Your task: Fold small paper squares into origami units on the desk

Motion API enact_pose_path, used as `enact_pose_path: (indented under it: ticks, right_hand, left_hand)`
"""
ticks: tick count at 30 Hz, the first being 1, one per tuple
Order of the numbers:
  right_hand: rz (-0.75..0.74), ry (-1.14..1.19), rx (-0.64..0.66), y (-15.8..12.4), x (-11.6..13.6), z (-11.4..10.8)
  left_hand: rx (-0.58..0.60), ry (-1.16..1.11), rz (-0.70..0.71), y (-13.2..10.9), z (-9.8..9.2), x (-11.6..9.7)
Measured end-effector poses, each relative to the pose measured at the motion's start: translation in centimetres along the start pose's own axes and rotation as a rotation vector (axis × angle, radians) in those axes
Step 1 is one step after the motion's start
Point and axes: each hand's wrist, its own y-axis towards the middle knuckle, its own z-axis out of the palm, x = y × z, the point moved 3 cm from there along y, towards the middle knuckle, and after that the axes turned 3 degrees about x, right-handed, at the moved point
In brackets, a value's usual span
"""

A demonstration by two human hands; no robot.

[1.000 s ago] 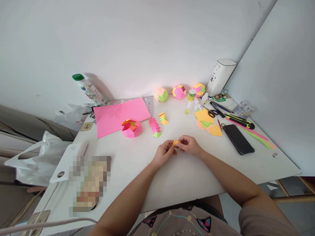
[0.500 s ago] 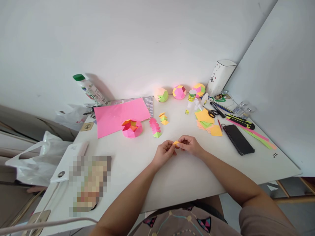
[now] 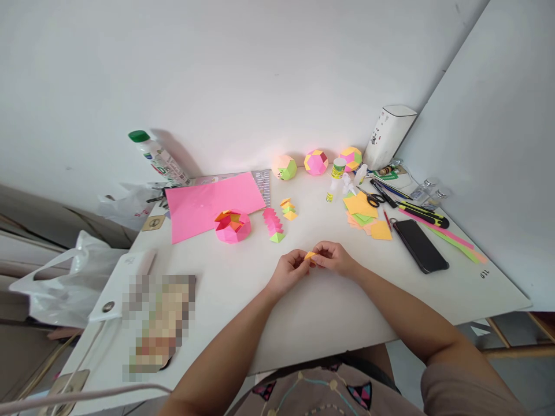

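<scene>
A small folded orange paper piece [image 3: 310, 255] is pinched between my left hand [image 3: 291, 269] and my right hand [image 3: 336, 259], above the front middle of the white table [image 3: 299, 323]. Fingers partly cover it, so its full shape is hidden. Beyond my hands lie a row of pink folded paper units [image 3: 272, 221] ending in a green one and a short row of orange and green units [image 3: 288, 209]. To their left stands a pink paper ball [image 3: 233, 227] with an opening at the top, orange showing inside.
Three finished-looking paper balls [image 3: 316, 163] line the wall beside glue bottles [image 3: 338, 168]. Scissors [image 3: 374, 199], sticky notes [image 3: 362, 205], a utility knife [image 3: 422, 214] and a black phone [image 3: 420, 245] lie right. A pink sheet [image 3: 212, 202] and a blurred-out object [image 3: 163, 323] are left.
Both hands have shifted very slightly, with the right fingers a little lower on the orange paper piece. Everything else on the table stays where it was.
</scene>
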Motion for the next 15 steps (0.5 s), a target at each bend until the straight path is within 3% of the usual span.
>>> enact_pose_path:
  ticks: [15]
  right_hand:
    - [-0.059, -0.308, -0.07, -0.04, 0.0, 0.32]
  left_hand:
    - [0.0, -0.05, -0.005, 0.25, 0.0, 0.81]
